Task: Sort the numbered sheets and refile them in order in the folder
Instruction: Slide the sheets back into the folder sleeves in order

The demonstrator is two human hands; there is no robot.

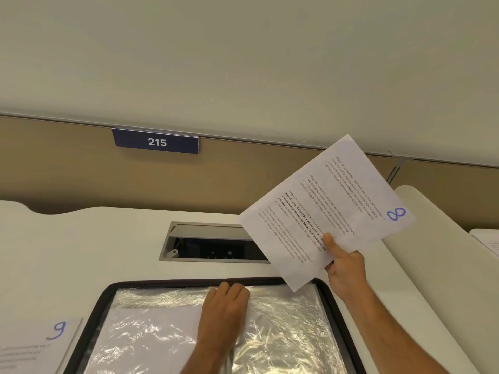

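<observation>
A black-edged folder point(89, 314) lies open on the desk, its shiny plastic sleeves point(286, 327) facing up. The left sleeve holds a white sheet. My left hand point(224, 314) rests flat on the top middle of the folder, fingers straight, near the spine. My right hand point(345, 268) holds up a printed sheet marked 8 point(324, 206) above the folder's right upper corner, thumb on the front, fingers behind. The sheet is tilted in the air. Another sheet marked 9 point(35, 344) lies on the desk left of the folder.
Behind the folder a cable hatch point(213, 244) stands open in the white desk point(81, 252). A beige partition with a blue sign reading 215 point(156, 141) backs the desk. More paper point(486, 241) lies at the far right.
</observation>
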